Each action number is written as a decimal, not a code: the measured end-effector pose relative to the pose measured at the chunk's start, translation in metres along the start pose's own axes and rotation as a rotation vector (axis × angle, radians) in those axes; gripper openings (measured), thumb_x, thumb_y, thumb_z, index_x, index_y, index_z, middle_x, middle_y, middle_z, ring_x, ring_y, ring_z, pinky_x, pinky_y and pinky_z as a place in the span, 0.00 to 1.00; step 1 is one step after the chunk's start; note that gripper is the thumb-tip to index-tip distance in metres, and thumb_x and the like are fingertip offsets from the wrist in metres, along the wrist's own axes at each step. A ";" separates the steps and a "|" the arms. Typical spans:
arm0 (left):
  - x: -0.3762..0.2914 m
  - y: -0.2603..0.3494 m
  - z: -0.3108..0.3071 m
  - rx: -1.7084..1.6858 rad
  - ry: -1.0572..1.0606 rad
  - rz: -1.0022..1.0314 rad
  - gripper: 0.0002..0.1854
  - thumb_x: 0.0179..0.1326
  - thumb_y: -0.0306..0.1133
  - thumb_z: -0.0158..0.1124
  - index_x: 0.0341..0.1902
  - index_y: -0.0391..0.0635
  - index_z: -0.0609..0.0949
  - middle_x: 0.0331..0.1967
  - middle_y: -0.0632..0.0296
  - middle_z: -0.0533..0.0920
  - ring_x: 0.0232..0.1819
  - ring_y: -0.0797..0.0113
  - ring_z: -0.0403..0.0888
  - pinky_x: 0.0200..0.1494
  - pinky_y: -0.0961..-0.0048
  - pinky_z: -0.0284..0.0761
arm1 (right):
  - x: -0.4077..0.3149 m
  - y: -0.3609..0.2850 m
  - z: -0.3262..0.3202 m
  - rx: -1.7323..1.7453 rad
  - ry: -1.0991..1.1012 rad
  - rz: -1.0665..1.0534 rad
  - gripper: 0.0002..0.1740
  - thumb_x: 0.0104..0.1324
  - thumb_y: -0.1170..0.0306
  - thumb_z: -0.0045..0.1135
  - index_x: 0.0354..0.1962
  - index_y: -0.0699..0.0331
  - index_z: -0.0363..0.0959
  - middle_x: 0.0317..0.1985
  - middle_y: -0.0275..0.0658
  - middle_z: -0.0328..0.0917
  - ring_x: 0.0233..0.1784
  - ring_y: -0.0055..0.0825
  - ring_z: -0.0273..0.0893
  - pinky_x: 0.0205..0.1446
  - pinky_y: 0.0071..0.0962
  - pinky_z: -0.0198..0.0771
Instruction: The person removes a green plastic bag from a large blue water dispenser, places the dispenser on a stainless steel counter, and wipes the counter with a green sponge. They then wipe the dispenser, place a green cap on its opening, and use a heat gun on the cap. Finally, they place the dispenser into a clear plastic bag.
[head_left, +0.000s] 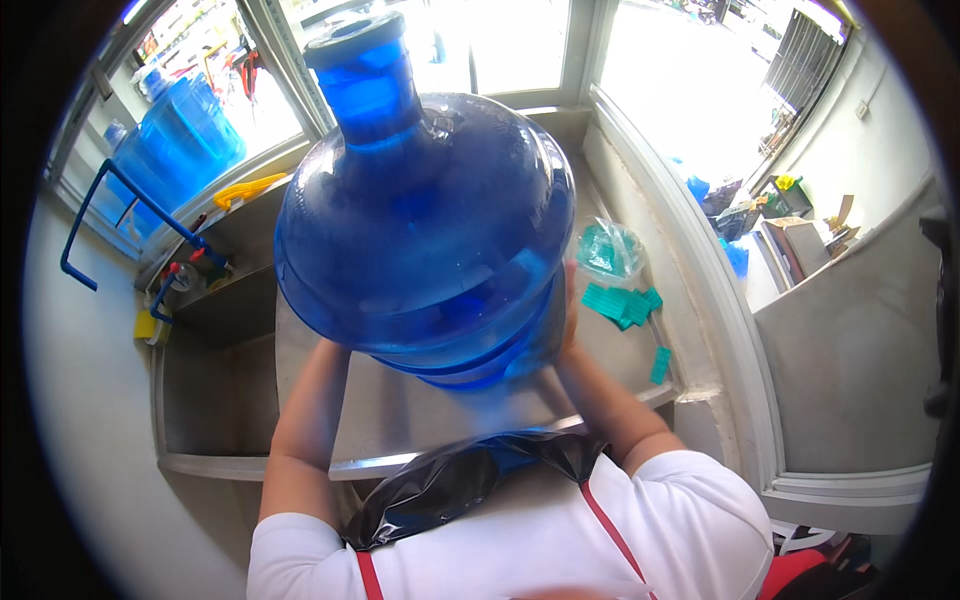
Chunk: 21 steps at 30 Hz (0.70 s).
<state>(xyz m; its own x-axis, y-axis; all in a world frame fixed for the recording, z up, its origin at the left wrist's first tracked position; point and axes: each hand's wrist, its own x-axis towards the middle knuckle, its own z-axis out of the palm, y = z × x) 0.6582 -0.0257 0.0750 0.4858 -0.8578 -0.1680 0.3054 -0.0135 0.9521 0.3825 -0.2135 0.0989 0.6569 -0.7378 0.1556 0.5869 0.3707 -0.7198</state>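
A large blue translucent water jug (420, 225) fills the middle of my view, its neck (375, 97) leaning up and to the left. The ring at the mouth (354, 34) has a dark hole at its centre. My right hand (571, 304) presses against the jug's right side; only a strip of it shows. On the other side my left forearm runs up under the jug, whose body hides my left hand. Both arms support the jug over a stainless steel counter (390, 420).
A steel sink basin (217, 390) is at left, near blue pipes (154, 199) and a yellow tool (247, 190). Green perforated pieces (619, 304) and a plastic bag of green items (610, 249) lie at right. Other blue jugs (176, 142) stand beyond the window frame (289, 67).
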 end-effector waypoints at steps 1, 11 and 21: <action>-0.011 -0.009 0.004 -0.010 0.043 0.033 0.39 0.70 0.64 0.35 0.70 0.43 0.62 0.68 0.57 0.66 0.68 0.63 0.63 0.70 0.66 0.56 | 0.015 -0.033 0.019 0.148 -0.127 -0.042 0.33 0.77 0.49 0.30 0.64 0.68 0.62 0.60 0.42 0.69 0.62 0.28 0.67 0.66 0.27 0.61; -0.169 -0.042 0.116 -0.115 0.340 -0.397 0.53 0.61 0.77 0.33 0.78 0.52 0.41 0.78 0.56 0.46 0.78 0.55 0.41 0.76 0.54 0.35 | 0.208 -0.157 0.174 -0.979 -1.253 0.073 0.24 0.73 0.53 0.45 0.55 0.62 0.73 0.58 0.49 0.73 0.64 0.40 0.69 0.66 0.35 0.65; -0.122 -0.048 0.096 -0.069 0.265 -0.059 0.54 0.57 0.80 0.29 0.75 0.50 0.54 0.70 0.60 0.65 0.70 0.64 0.61 0.70 0.66 0.54 | 0.128 -0.013 0.032 -0.160 -0.179 0.017 0.28 0.74 0.52 0.40 0.59 0.66 0.66 0.58 0.46 0.72 0.64 0.37 0.68 0.68 0.32 0.61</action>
<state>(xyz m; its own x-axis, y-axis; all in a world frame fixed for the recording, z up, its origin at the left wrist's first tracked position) 0.5055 0.0299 0.0740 0.6598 -0.6922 -0.2924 0.3906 -0.0164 0.9204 0.4740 -0.2948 0.1500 0.7480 -0.6150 0.2494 0.5017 0.2780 -0.8192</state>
